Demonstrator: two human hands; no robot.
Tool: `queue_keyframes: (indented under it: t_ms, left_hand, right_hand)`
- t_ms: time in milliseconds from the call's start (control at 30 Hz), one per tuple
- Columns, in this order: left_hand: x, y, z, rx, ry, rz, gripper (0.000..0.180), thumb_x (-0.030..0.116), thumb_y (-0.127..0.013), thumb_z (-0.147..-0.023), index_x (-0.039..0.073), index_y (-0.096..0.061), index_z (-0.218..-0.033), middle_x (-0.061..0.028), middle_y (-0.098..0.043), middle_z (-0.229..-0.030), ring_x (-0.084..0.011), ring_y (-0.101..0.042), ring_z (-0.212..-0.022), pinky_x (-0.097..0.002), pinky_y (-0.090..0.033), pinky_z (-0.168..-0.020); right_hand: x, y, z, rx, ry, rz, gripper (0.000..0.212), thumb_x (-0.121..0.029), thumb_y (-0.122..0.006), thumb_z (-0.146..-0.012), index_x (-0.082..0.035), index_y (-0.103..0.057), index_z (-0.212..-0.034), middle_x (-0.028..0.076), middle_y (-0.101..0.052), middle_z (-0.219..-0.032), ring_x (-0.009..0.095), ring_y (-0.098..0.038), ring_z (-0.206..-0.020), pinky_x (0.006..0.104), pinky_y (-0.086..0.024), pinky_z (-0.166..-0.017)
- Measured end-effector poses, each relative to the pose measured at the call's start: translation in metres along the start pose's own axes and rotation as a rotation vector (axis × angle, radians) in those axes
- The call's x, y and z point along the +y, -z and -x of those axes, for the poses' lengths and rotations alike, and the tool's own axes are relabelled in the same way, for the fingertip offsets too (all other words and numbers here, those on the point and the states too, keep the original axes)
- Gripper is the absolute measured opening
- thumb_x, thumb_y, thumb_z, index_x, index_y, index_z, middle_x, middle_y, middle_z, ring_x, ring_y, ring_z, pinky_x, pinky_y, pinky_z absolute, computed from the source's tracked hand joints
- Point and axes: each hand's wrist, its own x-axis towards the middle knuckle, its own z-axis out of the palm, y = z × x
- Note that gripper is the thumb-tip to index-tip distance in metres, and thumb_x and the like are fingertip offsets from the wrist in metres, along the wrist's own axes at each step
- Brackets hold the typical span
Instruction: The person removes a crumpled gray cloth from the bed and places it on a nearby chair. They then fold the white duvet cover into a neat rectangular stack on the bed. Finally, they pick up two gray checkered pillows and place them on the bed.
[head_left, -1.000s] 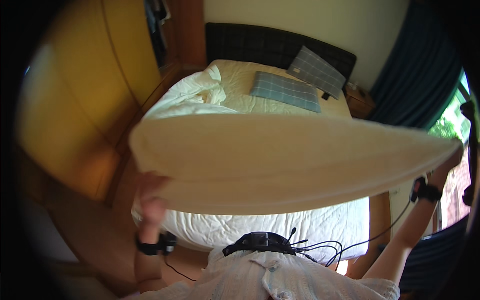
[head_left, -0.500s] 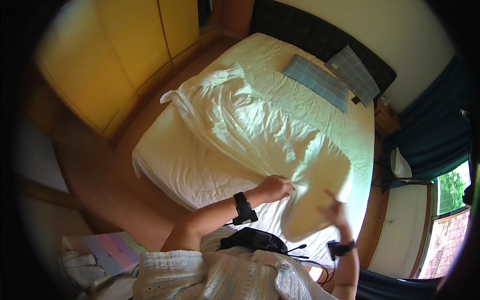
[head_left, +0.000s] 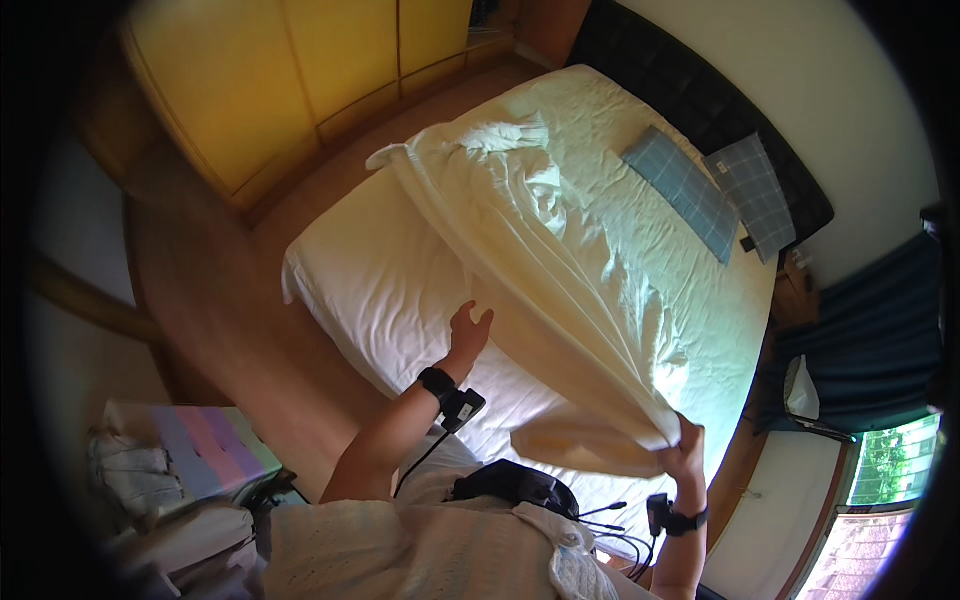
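One cream cover (head_left: 545,300) lies rumpled across the bed (head_left: 350,270). Right hand (head_left: 685,450): grip closed on the cover's edge, over the bed's right side; cover runs thence toward the bed's left side. Left hand (head_left: 470,335): grip parted, empty, above the bed's foot.

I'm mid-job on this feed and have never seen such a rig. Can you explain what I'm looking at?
There's no robot: these are a person's own two bare hands, with black straps on the wrists. The view comes from the left of two fisheye cameras worn on the head, looking down; straight edges bend toward the rim. Below is a bed, with a loose cream cover bunched across it and two grey-blue checked pillows near the headboard. The right hand grips the cover's edge; the left hand is open and empty.
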Motion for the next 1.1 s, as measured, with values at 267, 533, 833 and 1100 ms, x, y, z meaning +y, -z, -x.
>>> queue_keyframes:
  t_ms: [267, 533, 833, 1100]
  left_hand:
    - [-0.069, -0.070, -0.078, -0.373, -0.306, -0.587, 0.031, 0.029, -0.046, -0.085, 0.009, -0.059, -0.104, -0.0157, -0.061, -0.094, -0.0301, -0.054, -0.096, -0.0365, -0.041, -0.088]
    - [-0.105, -0.126, -0.078, -0.656, -0.223, -0.533, 0.031, 0.023, -0.044, -0.086, 0.011, -0.052, -0.113, -0.0126, -0.059, -0.103, -0.0263, -0.053, -0.100, -0.0374, -0.041, -0.090]
    - [-0.096, -0.060, -0.118, -0.364, 0.480, 1.010, 0.036, 0.017, -0.043, -0.085, 0.013, -0.046, -0.121, -0.0098, -0.056, -0.111, -0.0246, -0.053, -0.103, -0.0386, -0.041, -0.092]
    - [-0.050, 0.124, -0.052, -0.031, 0.305, 1.216, 0.057, -0.005, -0.040, -0.081, 0.010, -0.028, -0.134, -0.0150, -0.045, -0.124, -0.0285, -0.048, -0.109, -0.0397, -0.040, -0.093]
  right_hand:
    - [-0.023, 0.053, 0.079, 0.504, -0.262, -0.035, 0.035, -0.006, -0.063, -0.064, 0.001, -0.060, -0.098, 0.008, -0.063, -0.083, 0.016, -0.059, -0.075, 0.0300, -0.048, -0.069]
    - [-0.055, 0.070, 0.143, 0.909, -0.023, 0.705, 0.040, -0.016, -0.064, -0.069, 0.002, -0.055, -0.103, 0.006, -0.061, -0.082, 0.018, -0.058, -0.070, 0.0320, -0.048, -0.065]
    - [-0.032, 0.112, 0.144, 0.906, -0.171, 0.287, 0.034, -0.020, -0.063, -0.072, 0.002, -0.058, -0.098, 0.006, -0.061, -0.081, 0.017, -0.058, -0.071, 0.0297, -0.048, -0.065]
    - [0.082, 0.121, 0.118, 0.659, -0.340, -0.244, 0.032, -0.024, -0.062, -0.075, 0.002, -0.061, -0.093, 0.006, -0.061, -0.079, 0.016, -0.058, -0.072, 0.0278, -0.048, -0.064]
